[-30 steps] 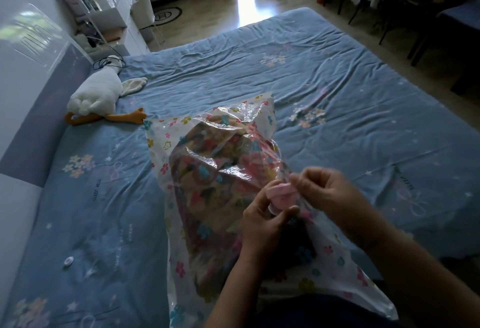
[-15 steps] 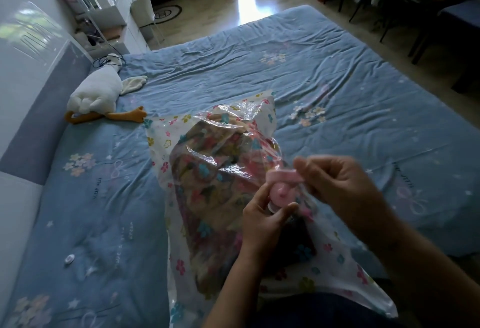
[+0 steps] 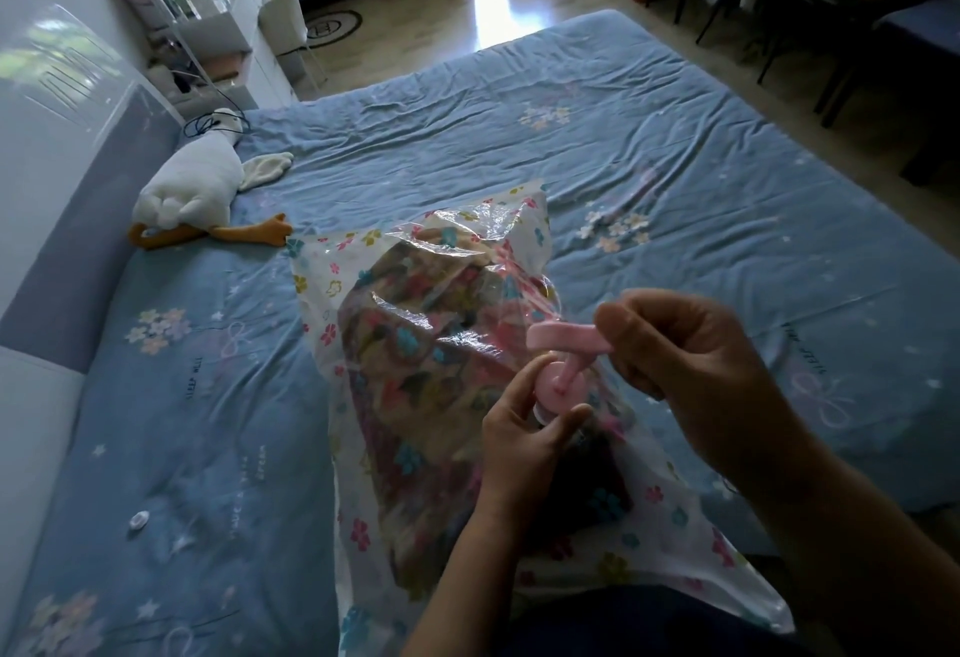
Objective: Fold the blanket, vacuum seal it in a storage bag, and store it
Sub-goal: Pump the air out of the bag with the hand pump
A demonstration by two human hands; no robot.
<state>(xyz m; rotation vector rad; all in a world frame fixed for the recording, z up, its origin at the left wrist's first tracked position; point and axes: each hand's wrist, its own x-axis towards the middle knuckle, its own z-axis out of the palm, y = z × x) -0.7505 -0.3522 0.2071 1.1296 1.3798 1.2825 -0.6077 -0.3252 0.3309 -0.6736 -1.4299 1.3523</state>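
A wide bed (image 3: 675, 162) in a blue flower-print sheet is filling most of the frame, with a wooden floor running along the top. At the far left a padded headboard (image 3: 78, 188) is lining the bed's edge, and white shelves (image 3: 208, 32) are standing in the upper left corner. Just right of the headboard a white plush goose (image 3: 192, 183) with orange feet is lying on the sheet. A small white disc (image 3: 138, 519) is sitting on the sheet in the lower left.

In the centre a clear storage bag (image 3: 322, 282) with a flower print is lying on the bed, reaching from mid-frame to the bottom edge. The folded, many-coloured blanket (image 3: 415, 370) is sitting inside it, showing through the plastic. Right of centre a pink valve (image 3: 553, 388) is standing up from the bag's upper face.

The left hand (image 3: 524, 448), coming up from the bottom, is pinching the valve's round base between curled thumb and fingers. Just right of it the right hand (image 3: 685, 360) is gripping the pink cap (image 3: 563, 335) by its edge with curled fingers. The cap is standing clear above the base, joined to it by a thin pink strap. Dark chairs (image 3: 831, 6) are standing on the floor in the upper right.
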